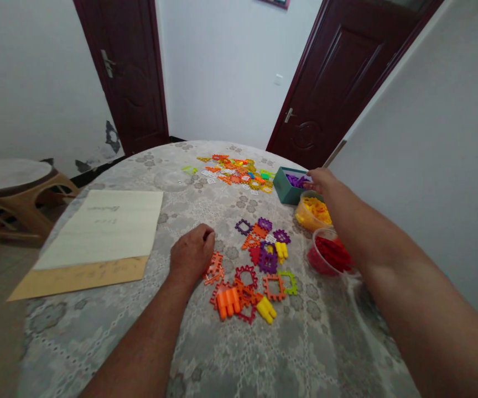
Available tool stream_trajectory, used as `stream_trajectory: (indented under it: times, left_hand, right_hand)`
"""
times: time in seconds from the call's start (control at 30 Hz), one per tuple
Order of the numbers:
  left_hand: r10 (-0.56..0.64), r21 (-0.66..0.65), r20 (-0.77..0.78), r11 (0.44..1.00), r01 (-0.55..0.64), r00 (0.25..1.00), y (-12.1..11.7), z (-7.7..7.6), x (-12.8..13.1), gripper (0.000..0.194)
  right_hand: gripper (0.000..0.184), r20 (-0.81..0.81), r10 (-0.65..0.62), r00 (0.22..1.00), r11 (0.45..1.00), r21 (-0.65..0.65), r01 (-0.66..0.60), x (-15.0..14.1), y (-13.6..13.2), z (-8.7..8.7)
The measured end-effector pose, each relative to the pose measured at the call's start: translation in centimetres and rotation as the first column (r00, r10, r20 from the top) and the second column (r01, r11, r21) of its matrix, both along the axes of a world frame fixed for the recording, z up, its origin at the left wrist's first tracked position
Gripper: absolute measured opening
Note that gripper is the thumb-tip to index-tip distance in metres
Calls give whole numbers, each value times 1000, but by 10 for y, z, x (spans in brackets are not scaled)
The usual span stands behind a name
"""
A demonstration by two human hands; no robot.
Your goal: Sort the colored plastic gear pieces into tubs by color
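My left hand (192, 250) rests on the patterned tablecloth with its fingers curled into a loose fist. Just beside it lie orange toothed plastic building pieces (214, 269); nothing shows in the fist. My right arm stretches far forward, and my right hand (320, 180) is at the right rim of a teal box (287, 192) with purple pieces (297, 181) inside. Its fingers reach over the box, seemingly apart, with no piece visible in them. Between my arms is a loose group of purple pieces (268, 258), a red ring-like piece (246, 276), and yellow (266, 310) and orange blocks (228, 302).
A round tub of yellow pieces (314, 213) and a tub of red pieces (331, 255) stand under my right forearm. A mixed pile (239, 171) lies at the far side. Paper sheets (110, 224) lie on the left; a stool (13, 177) stands beyond the table edge.
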State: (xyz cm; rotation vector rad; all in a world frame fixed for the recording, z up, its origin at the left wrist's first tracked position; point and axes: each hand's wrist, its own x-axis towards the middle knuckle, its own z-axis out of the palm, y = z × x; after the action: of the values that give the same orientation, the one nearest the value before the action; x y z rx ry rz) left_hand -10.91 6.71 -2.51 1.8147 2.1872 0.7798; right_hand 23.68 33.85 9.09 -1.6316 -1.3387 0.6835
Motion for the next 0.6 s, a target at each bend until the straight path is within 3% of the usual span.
stream_trajectory:
  times: [0.17,0.23,0.3,0.37,0.43,0.53,0.6]
  left_hand:
    - [17,-18,-12,1000,-17,1000,1,0,0,26]
    - [20,-19,-13,1000,-20,1000,1,0,1,26]
    - [13,-11,-15,1000,-14,1000,0,1,1,27]
    - [16,-3,-15,1000,-16,1000,0,1,2,28]
    - [17,2,-11,1000,-17,1000,1,0,2,28]
    - [10,5,4,1000,-10,1000,1,-1,1,28]
    - [-5,0,19,1000,5,1000,1,-1,1,28]
  right_hand:
    - [40,3,-46,999,998,-47,46,-23,-19,6]
    - [33,43,53,998,997,-58,-50,-35,-39,6]
    - [26,150,261,954,962,-127,-243,-48,-70,3]
    - [25,280,506,816,861,-225,-457,-59,-109,-6]
    - [28,408,648,643,759,-277,-589,-67,-152,-20]
    - [33,606,674,423,700,-341,-627,-73,-211,-47]
    - [38,664,655,360,703,-361,-613,-74,-237,-64]
